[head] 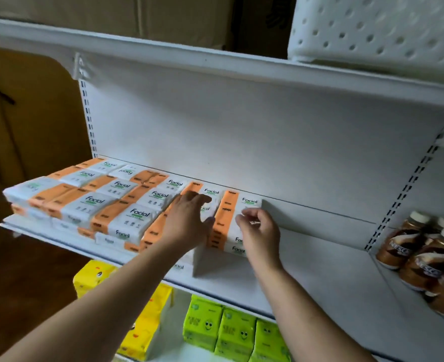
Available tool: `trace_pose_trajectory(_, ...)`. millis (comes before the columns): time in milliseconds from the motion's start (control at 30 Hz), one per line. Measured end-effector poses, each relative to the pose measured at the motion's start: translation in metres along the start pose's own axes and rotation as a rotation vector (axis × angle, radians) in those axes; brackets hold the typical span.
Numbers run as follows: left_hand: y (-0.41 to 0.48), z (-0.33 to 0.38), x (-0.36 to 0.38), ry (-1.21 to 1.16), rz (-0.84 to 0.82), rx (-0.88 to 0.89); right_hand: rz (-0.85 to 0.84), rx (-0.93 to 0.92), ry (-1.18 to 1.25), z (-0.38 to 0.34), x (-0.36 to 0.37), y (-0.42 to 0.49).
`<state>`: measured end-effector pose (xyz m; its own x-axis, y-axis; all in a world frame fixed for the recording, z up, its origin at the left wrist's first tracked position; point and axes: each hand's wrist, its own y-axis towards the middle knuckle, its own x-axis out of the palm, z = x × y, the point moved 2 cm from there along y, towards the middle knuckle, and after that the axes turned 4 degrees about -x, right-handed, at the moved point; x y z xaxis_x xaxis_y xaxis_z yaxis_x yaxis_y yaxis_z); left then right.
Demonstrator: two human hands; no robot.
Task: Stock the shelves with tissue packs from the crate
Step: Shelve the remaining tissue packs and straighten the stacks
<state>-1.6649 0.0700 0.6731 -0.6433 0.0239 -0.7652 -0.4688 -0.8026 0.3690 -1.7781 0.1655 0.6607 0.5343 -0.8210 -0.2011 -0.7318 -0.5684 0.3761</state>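
Orange-and-white "Facial" tissue packs (116, 189) lie in stacked rows across the left half of the white middle shelf (320, 259). My left hand (187, 223) rests flat, fingers spread, on top of a stack near the row's right end. The rightmost stack (226, 220) stands just beside it. My right hand (262, 231) sits on that stack's top pack with its fingers curled, pinching the wrapper. A white perforated crate (372, 30) sits on the upper shelf at the top right; its inside is hidden.
Bare shelf surface runs right of the stacks. Brown coffee bottles (411, 249) stand on the adjoining shelf section at far right. On the shelf below are yellow tissue packs (148, 333) and green packs (231, 333). Cardboard boxes (111, 11) sit up top.
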Motion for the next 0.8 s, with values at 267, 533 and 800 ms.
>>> trace_pose_trajectory(267,-0.112,-0.125,-0.085,-0.240,0.343,-0.424,-0.525,0.122,0.328,-0.038,0.127,-0.113)
trace_pose_trajectory(533,-0.200,-0.279,-0.165,-0.192,0.547,-0.737,-0.911,0.169,0.252,-0.045,0.291,-0.210)
trace_pose_trajectory(800,-0.246,-0.461,-0.215,-0.129,0.447,-1.007,-1.119,0.265,0.043,-0.033,0.488,-0.278)
